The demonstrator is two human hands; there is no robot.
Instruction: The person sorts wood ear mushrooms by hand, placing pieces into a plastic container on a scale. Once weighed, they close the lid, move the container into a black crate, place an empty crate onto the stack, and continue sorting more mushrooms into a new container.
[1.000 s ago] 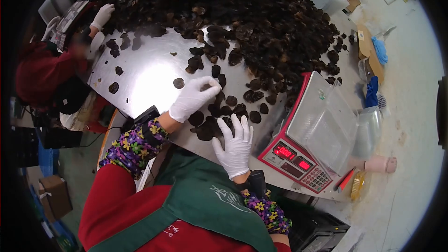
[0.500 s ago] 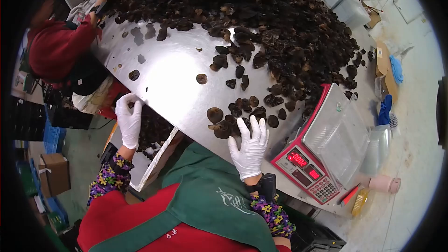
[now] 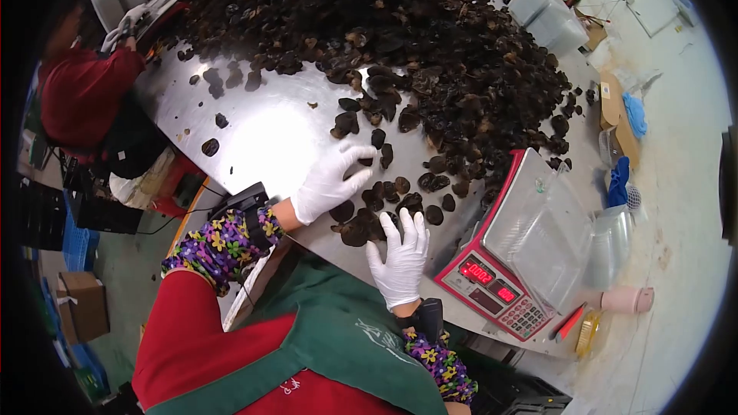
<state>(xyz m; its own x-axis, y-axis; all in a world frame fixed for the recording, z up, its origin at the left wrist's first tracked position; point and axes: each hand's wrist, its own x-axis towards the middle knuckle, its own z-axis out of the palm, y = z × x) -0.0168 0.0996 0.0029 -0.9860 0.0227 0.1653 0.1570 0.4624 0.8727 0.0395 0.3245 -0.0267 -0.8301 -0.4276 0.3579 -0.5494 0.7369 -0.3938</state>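
Note:
Dark brown, wrinkled pieces like dried fungus [image 3: 355,229] lie loose on the metal table [image 3: 261,134], with a large pile [image 3: 461,69] of them behind. My left hand [image 3: 332,180], in a white glove, reaches over the table; its thumb and fingers are apart around a small dark piece [image 3: 365,160], and contact with it is unclear. My right hand [image 3: 401,257], also white-gloved, rests near the table's front edge with fingers spread, fingertips beside the loose pieces and nothing held.
A red scale [image 3: 492,284] with a clear tray [image 3: 538,223] stands right of my right hand. Clear containers [image 3: 547,17] sit at the back right. At the left, a co-worker in a red sleeve [image 3: 92,92] works at the table. A pink cup [image 3: 626,300] lies at the right.
My left hand has moved right and up, from the table's left front edge to the loose pieces. My right hand has shifted slightly down and left in view. The co-worker's hands have moved left.

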